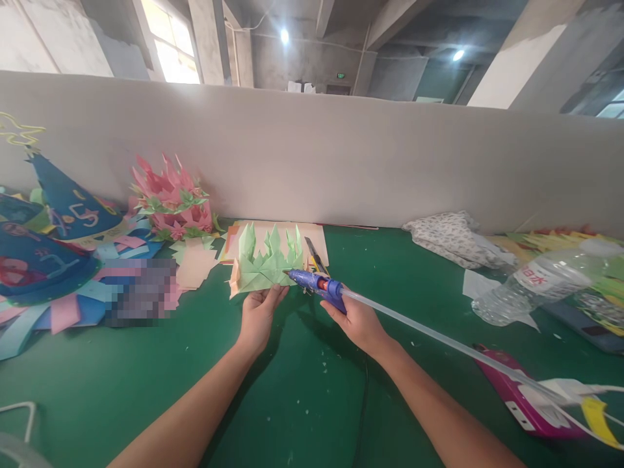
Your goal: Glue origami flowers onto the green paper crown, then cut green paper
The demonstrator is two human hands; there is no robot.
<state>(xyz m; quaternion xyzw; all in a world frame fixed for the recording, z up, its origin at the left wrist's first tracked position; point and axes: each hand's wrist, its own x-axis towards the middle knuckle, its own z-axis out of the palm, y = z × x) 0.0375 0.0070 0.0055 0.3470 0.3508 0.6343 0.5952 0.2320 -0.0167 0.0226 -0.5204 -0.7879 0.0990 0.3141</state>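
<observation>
My left hand (259, 314) grips the lower edge of a light green folded paper piece (266, 263) with pointed tips, holding it just above the green table (302, 390). My right hand (355, 318) is closed round a blue hot glue gun (316, 285), its nozzle touching the right side of the green paper. A long clear glue stick (429, 335) juts from the gun's back toward the right. A yellow-and-black utility knife (314, 255) lies just behind the gun.
A pink and green paper flower (170, 198) stands at back left beside blue paper cones (68, 201) and coloured paper scraps (117, 260). A plastic water bottle (541, 279), a patterned cloth (451, 237) and a magenta object (517, 390) lie on the right. A grey partition (341, 156) walls the table's far edge.
</observation>
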